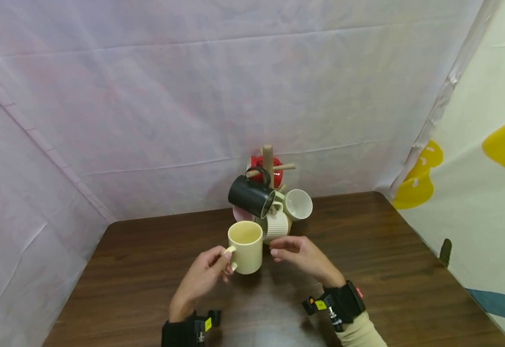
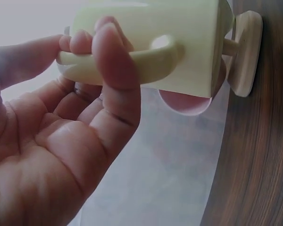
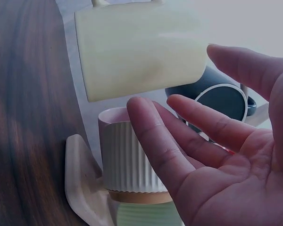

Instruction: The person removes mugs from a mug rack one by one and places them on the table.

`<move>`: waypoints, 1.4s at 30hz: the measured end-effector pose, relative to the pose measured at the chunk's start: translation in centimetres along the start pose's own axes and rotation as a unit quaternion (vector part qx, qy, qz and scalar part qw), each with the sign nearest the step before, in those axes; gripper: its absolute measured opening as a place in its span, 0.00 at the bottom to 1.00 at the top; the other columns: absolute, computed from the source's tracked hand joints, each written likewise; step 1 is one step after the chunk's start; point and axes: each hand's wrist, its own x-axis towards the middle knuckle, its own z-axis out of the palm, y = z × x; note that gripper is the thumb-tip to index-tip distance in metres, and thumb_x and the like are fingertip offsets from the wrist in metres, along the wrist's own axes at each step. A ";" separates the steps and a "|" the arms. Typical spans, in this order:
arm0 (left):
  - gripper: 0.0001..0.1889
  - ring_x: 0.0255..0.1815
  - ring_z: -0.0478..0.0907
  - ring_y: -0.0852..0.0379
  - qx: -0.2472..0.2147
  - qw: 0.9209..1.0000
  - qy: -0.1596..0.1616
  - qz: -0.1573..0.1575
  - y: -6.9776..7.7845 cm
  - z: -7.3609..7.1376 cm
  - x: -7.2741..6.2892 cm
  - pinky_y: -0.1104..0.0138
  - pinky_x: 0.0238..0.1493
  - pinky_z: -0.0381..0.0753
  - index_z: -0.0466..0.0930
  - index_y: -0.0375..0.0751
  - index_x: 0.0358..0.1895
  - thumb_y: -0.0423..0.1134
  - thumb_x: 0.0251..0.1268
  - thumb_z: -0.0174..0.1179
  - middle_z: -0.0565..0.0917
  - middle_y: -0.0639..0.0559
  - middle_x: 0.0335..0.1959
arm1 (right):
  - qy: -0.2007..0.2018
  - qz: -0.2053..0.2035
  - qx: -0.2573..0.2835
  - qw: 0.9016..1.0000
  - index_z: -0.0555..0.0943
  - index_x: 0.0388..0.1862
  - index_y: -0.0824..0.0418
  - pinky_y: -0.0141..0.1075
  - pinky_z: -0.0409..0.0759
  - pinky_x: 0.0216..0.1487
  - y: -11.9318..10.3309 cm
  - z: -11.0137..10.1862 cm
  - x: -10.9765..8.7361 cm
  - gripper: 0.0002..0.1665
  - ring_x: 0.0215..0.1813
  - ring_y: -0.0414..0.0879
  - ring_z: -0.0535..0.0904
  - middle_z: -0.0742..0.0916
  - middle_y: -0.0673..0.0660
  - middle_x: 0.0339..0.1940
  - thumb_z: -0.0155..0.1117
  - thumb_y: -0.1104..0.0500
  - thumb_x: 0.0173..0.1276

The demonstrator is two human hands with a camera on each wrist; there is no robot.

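Observation:
My left hand [image 1: 202, 275] grips the handle of a pale yellow mug [image 1: 248, 255], its fingers curled through and around the handle in the left wrist view. The mug is held upright above the table, in front of a wooden mug tree [image 1: 268, 156]. To the right of the mug, my right hand [image 1: 305, 260] has its fingers relaxed and holds nothing. In the right wrist view its fingertips are close to the yellow mug's side, with a white ribbed mug [image 3: 129, 157] behind them on the tree.
A black mug [image 1: 245, 195] and a red mug [image 1: 278, 176] hang high on the tree. Lower down are a light green mug [image 1: 299, 205] at the right and a pink mug [image 1: 240, 214] at the left. The brown wooden table [image 1: 135, 270] backs onto a white cloth wall [image 1: 170, 120].

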 end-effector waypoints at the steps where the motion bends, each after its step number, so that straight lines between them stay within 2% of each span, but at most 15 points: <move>1: 0.14 0.32 0.77 0.55 0.000 1.000 0.005 -0.001 -0.1 -0.1 0.0 0.60 0.34 0.83 0.75 0.28 0.39 0.39 0.77 0.52 0.79 0.42 0.31 | -0.003 -0.002 0.004 1.000 0.81 0.56 0.67 0.38 0.82 0.53 0.0 0.0 0.0 0.22 0.51 0.64 0.84 0.87 0.64 0.52 0.67 0.54 0.70; 4: 0.13 0.32 0.77 0.55 -0.003 1.000 0.022 -0.007 -0.3 -0.6 -0.1 0.61 0.35 0.82 0.76 0.29 0.40 0.39 0.77 0.52 0.80 0.43 0.31 | -0.009 -0.005 0.015 1.000 0.81 0.55 0.67 0.40 0.82 0.53 0.1 0.1 0.1 0.21 0.51 0.67 0.83 0.87 0.62 0.51 0.67 0.55 0.69; 12: 0.12 0.35 0.78 0.47 -0.016 0.997 0.071 -0.034 -1.0 -1.7 -0.4 0.60 0.35 0.82 0.76 0.30 0.38 0.37 0.77 0.51 0.80 0.42 0.31 | -0.021 -0.008 0.030 0.999 0.80 0.55 0.70 0.49 0.81 0.55 0.0 0.2 0.0 0.21 0.51 0.65 0.83 0.86 0.64 0.51 0.67 0.58 0.69; 18: 0.12 0.34 0.79 0.47 -0.031 0.994 0.103 -0.032 -1.5 -2.8 -0.8 0.62 0.34 0.81 0.74 0.27 0.37 0.35 0.77 0.51 0.79 0.43 0.30 | -0.023 -0.010 0.009 1.000 0.82 0.53 0.68 0.37 0.83 0.51 0.3 0.3 0.1 0.20 0.48 0.46 0.85 0.87 0.61 0.50 0.69 0.59 0.66; 20: 0.12 0.35 0.79 0.48 -0.040 0.992 0.114 -0.038 -1.7 -3.2 -1.0 0.63 0.34 0.80 0.73 0.27 0.37 0.35 0.77 0.51 0.79 0.42 0.31 | -0.024 -0.007 0.005 1.000 0.83 0.53 0.66 0.34 0.82 0.50 0.3 0.3 0.1 0.19 0.48 0.43 0.85 0.87 0.60 0.49 0.70 0.59 0.66; 26: 0.12 0.34 0.78 0.51 -0.057 0.987 0.145 -0.047 -2.0 -4.3 -1.6 0.65 0.34 0.80 0.74 0.26 0.38 0.35 0.77 0.50 0.79 0.42 0.31 | -0.029 0.002 0.004 1.000 0.83 0.52 0.63 0.34 0.82 0.50 0.3 0.4 0.1 0.18 0.49 0.44 0.85 0.87 0.59 0.50 0.70 0.58 0.65; 35: 0.14 0.36 0.77 0.53 -0.058 0.980 0.181 -0.058 -2.6 -5.4 -2.2 0.65 0.37 0.80 0.73 0.27 0.39 0.38 0.79 0.49 0.79 0.43 0.31 | -0.035 0.010 0.004 0.999 0.83 0.52 0.63 0.35 0.82 0.50 0.5 0.6 0.2 0.19 0.49 0.48 0.84 0.85 0.67 0.52 0.72 0.57 0.64; 42: 0.14 0.37 0.77 0.52 -0.058 0.977 0.192 -0.068 -3.2 -5.9 -2.4 0.64 0.38 0.80 0.72 0.27 0.38 0.38 0.79 0.48 0.79 0.43 0.32 | -0.033 0.014 0.000 0.999 0.83 0.52 0.63 0.35 0.82 0.50 0.5 0.6 0.3 0.19 0.49 0.47 0.84 0.87 0.60 0.50 0.72 0.57 0.64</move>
